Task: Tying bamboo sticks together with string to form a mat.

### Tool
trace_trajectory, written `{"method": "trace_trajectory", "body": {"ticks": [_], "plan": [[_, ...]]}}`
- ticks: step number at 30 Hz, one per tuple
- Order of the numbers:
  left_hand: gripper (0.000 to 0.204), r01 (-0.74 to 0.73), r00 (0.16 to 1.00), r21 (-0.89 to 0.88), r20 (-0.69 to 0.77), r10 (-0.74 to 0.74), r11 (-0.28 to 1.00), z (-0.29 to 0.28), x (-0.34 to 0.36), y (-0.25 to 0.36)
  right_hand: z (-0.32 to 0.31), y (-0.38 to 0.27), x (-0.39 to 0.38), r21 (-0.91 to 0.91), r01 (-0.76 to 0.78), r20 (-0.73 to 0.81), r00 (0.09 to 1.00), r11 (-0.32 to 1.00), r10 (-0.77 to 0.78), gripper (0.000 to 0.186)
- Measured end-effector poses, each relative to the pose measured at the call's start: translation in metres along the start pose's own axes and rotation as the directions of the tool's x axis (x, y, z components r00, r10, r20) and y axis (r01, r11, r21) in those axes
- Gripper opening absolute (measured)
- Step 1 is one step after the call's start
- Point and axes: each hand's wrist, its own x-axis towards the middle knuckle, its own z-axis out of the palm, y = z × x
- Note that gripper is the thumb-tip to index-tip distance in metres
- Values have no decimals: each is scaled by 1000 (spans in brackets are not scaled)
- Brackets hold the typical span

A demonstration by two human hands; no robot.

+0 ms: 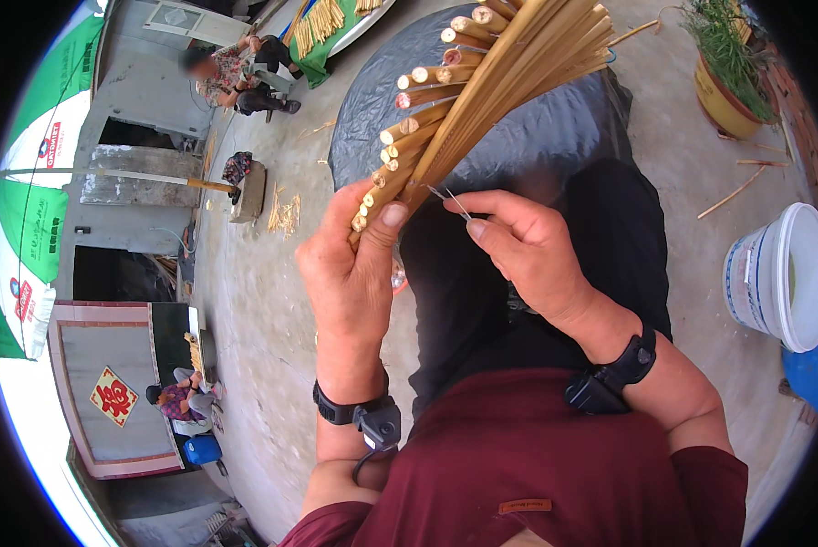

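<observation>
A fanned bundle of dry yellow-brown stalks [509,100], with pale cut ends along its left side, slants up from my lap. My left hand [347,264] is closed round its lower end, thumb pressed on the stalks. Just right of that grip, my right hand [532,242] pinches a thin, shiny needle-like wire [456,204] between thumb and forefinger. The wire's upper end lies close to the bundle's lower edge; whether it enters the stalks I cannot tell.
Beyond my knees stands a round surface covered in black plastic [372,109]. To the right are a potted plant [733,100], loose stalks on the floor [733,190] and a white bucket [760,273]. Two people sit at the left, near a concrete block [248,193] and a green-and-white umbrella [31,219].
</observation>
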Motion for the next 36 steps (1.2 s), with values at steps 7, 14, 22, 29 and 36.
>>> {"method": "trace_trajectory", "body": {"ticks": [7, 14, 22, 29, 36], "plan": [[26, -10, 998, -118, -61, 3, 993, 0, 1, -3, 7, -2, 3, -70, 88, -48, 995, 994, -92, 29], [29, 12, 998, -143, -64, -21, 990, -3, 3, -5, 5, 1, 5, -108, 1, -5, 1000, 994, -2, 31], [29, 20, 998, -111, -64, -27, 994, -4, 3, -2, 10, 3, 8, -77, 73, 12, 997, 994, -72, 33], [28, 34, 997, -159, -65, -45, 987, -6, 1, -5, 11, 2, 7, -70, 101, 12, 995, 992, -101, 33], [27, 25, 996, -183, -75, -39, 983, -9, 2, -8, 13, 3, 7, -56, 57, 21, 998, 997, -56, 33]]}}
